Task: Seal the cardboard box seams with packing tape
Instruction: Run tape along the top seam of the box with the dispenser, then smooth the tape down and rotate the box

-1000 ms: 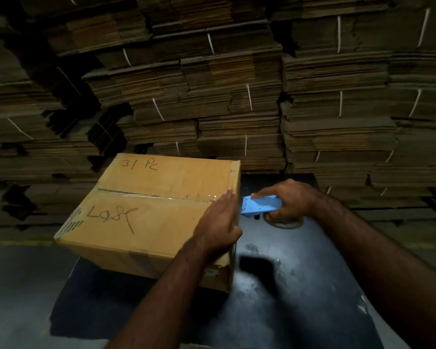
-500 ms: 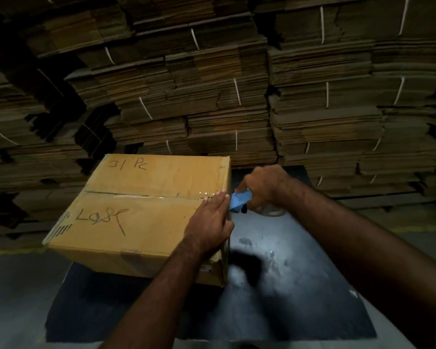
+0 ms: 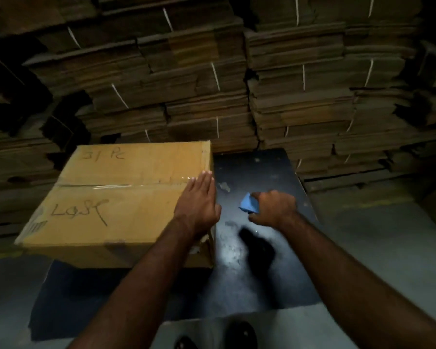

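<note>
— What are your hands doing?

— My left hand [image 3: 198, 205] lies flat, fingers straight and together, on the near right part of the box [image 3: 116, 197] top, fingertips at the end of the tape [image 3: 141, 185] along the middle seam. My right hand [image 3: 275, 209] is off the box, over the dark surface [image 3: 249, 248], fingers curled round the blue dispenser [image 3: 248, 205].

— And where's the box?

— On the left of that surface, stacks [image 3: 212, 96] of flat cartons behind it.

— How do you finish this strip well?

— I'd say: press along the seam out to the right edge, then rub the tape end down over the corner so it can't lift. Whether the tape is cut free from the dispenser, I can't tell. The side seams look untaped, so probably those come next.
</note>
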Available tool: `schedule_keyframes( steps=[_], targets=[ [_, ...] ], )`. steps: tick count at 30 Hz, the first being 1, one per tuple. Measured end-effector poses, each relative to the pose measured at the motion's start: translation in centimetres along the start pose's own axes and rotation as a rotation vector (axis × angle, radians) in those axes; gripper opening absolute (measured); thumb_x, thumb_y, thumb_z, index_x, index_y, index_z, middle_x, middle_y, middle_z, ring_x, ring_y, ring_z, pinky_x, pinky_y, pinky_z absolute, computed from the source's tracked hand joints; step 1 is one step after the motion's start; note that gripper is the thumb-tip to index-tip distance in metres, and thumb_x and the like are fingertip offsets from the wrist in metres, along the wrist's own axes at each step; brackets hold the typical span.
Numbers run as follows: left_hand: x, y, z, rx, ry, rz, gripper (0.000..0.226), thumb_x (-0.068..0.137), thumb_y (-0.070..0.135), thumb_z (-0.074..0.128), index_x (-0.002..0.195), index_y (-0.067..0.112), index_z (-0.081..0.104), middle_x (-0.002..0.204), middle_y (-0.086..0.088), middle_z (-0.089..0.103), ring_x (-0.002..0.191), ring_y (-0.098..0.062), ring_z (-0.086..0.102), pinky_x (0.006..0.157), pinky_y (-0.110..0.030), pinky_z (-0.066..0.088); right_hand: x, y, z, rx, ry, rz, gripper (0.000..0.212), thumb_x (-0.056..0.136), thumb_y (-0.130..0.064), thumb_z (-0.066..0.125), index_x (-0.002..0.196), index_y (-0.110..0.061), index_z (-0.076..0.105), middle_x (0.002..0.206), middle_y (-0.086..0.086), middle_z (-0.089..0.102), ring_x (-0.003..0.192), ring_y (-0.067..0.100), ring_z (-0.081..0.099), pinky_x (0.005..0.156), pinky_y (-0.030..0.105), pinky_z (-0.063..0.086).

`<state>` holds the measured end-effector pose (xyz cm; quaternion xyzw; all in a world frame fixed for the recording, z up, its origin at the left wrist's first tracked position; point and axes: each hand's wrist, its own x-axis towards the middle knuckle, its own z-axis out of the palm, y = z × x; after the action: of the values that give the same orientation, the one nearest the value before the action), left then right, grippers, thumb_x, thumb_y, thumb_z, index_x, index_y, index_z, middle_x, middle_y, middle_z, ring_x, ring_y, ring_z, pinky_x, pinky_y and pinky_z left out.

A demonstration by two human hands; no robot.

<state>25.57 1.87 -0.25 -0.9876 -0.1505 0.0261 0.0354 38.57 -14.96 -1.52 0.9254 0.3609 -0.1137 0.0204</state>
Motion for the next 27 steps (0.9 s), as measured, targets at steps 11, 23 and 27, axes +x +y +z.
schedule_keyframes(
  steps=[11,23,27],
  targets=[
    [0.8,-0.1,0.6,0.123,-0.101,0.113,0.083,0.092,0.055,0.017,0.159,0.008,0.009,0.167,-0.013,-0.007,0.154,-0.025,-0.008,0.124,-0.041,0.002,-9.4,-3.4,16.4,0.151,-0.014,0.318,0.07,0.095,-0.011,0.051,0.156,-0.008,0.016,0.137,0.033,0.046,0.117,0.042,0.054,0.088,0.051,0.052],
    [-4.1,-1.2,2.4,-0.288,0.059,-0.068,0.067,0.101,0.045,0.015,0.16,0.013,0.014,0.167,-0.007,0.012,0.153,-0.019,0.01,0.124,-0.039,0.004,-6.9,-5.8,6.4,0.903,0.256,0.023,0.032,0.096,-0.026,0.053,0.123,-0.018,0.067,0.122,0.004,0.068,0.115,0.02,0.061,0.1,0.032,0.047],
    [-3.8,-1.1,2.7,-0.291,0.064,-0.077,0.067,0.101,0.049,0.005,0.16,0.018,0.01,0.168,-0.003,0.009,0.154,-0.015,0.004,0.125,-0.042,0.005,-4.2,-10.5,1.1,1.364,0.166,-0.015,0.048,0.104,-0.042,0.042,0.148,-0.023,0.043,0.15,-0.006,0.045,0.138,0.009,0.04,0.117,0.032,0.03]
  ],
)
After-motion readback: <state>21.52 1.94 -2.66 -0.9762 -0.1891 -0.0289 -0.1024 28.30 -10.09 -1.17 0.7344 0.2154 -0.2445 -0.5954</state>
